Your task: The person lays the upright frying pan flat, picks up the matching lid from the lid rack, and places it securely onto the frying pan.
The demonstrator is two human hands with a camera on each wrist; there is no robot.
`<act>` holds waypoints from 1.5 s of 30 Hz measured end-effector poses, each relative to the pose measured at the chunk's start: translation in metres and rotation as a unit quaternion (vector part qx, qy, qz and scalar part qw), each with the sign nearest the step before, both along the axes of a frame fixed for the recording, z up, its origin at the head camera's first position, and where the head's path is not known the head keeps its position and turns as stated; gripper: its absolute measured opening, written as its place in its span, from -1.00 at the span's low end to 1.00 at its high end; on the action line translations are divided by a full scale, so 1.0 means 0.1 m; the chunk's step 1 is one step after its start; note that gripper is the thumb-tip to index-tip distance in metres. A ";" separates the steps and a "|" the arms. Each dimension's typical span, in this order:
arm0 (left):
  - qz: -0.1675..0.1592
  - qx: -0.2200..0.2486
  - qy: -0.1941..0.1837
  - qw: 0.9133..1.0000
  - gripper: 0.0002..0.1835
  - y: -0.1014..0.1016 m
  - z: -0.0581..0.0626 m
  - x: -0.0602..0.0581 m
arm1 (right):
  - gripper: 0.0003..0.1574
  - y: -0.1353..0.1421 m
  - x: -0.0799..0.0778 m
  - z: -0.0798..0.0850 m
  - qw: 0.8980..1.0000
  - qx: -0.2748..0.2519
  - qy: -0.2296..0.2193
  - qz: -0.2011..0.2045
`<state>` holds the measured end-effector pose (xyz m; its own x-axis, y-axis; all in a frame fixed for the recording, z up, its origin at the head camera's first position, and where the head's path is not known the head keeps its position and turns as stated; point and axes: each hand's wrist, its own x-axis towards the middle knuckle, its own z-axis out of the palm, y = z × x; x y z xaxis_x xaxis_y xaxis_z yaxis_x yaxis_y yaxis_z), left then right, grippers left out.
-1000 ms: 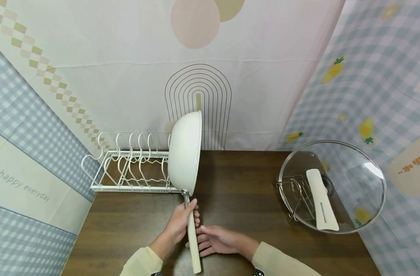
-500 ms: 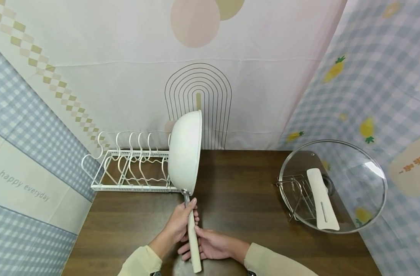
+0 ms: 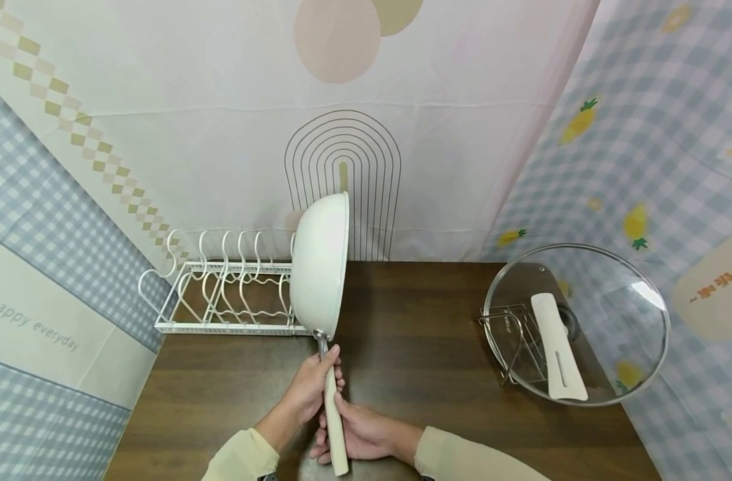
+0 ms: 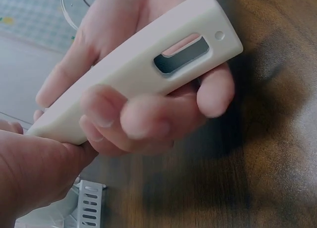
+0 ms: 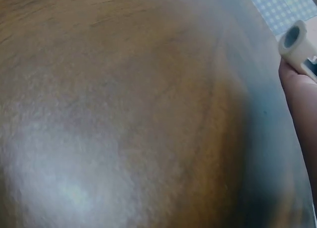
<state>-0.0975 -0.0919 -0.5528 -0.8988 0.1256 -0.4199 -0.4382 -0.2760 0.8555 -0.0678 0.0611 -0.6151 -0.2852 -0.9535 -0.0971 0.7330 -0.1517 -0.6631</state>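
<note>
A white wok (image 3: 320, 260) stands on its side at the right end of a white wire rack (image 3: 222, 300), its open face turned right. From it a cream handle (image 3: 334, 427) points down toward the front. My left hand (image 3: 308, 387) grips the handle close to its metal neck, thumb on top. Lower down, my right hand (image 3: 362, 431) holds the same handle, thumb on the near side and fingers curled round underneath. In the left wrist view those fingers (image 4: 148, 119) wrap the slotted handle (image 4: 133, 69). The right wrist view catches only the handle's end (image 5: 297, 44) and part of a hand.
On the right, a large glass lid (image 3: 618, 321) with a cream grip (image 3: 560, 347) leans in a small wire stand (image 3: 513, 344). Patterned cloth walls (image 3: 234, 160) enclose the brown wooden table (image 3: 426, 334) at the back and sides.
My right hand has moved left onto the lower handle, and its fingers have closed round it. The left hand keeps its grip, and the wok stays put.
</note>
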 end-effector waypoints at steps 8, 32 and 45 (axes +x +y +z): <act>0.006 -0.012 0.002 1.000 -0.67 0.02 -0.01 -0.03 | -0.24 -0.03 0.05 -0.03 1.000 0.028 -0.007 -0.012; 0.027 -0.038 -0.010 0.999 -0.59 0.04 -0.02 0.03 | -0.19 -0.17 0.19 -0.04 0.996 0.050 -0.003 -0.079; 0.036 -0.067 0.009 0.997 -0.54 0.06 -0.03 0.04 | -0.18 -0.21 0.23 -0.04 0.992 0.055 -0.009 -0.109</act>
